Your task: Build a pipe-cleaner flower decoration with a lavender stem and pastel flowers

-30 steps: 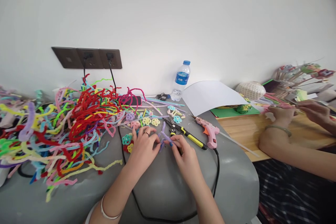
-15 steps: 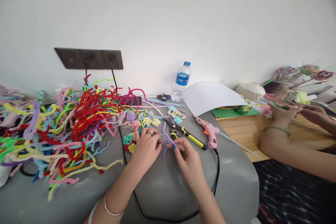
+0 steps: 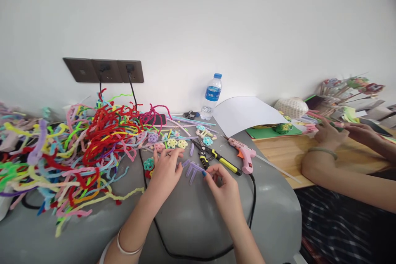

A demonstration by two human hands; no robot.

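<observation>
My right hand (image 3: 223, 185) pinches one end of a short purple pipe cleaner piece (image 3: 198, 167) between thumb and forefinger. Several more short purple pieces (image 3: 192, 176) lie on the grey table (image 3: 201, 222) beneath and beside it. To the left, my left hand (image 3: 165, 175) is over the tabletop with its fingers apart and nothing visible in them. Near its fingertips are small pipe cleaner flowers: a pink one (image 3: 159, 147), a yellow one (image 3: 172, 143) and a teal one (image 3: 148, 164). Pliers with yellow-and-black handles (image 3: 227, 162) rest just beyond my right hand.
A large tangle of coloured pipe cleaners (image 3: 102, 132) covers the left side. Right of the pliers lies a pink glue gun (image 3: 244, 154), its black cord (image 3: 254, 198) looping across the front. Behind stand a water bottle (image 3: 212, 97) and white paper (image 3: 247, 113). Another person's hands (image 3: 331, 134) work at right.
My left hand has drawn slightly left, away from the purple pieces, and its fingers have spread. My right hand still pinches a purple piece, now held lower. The view has shifted slightly.
</observation>
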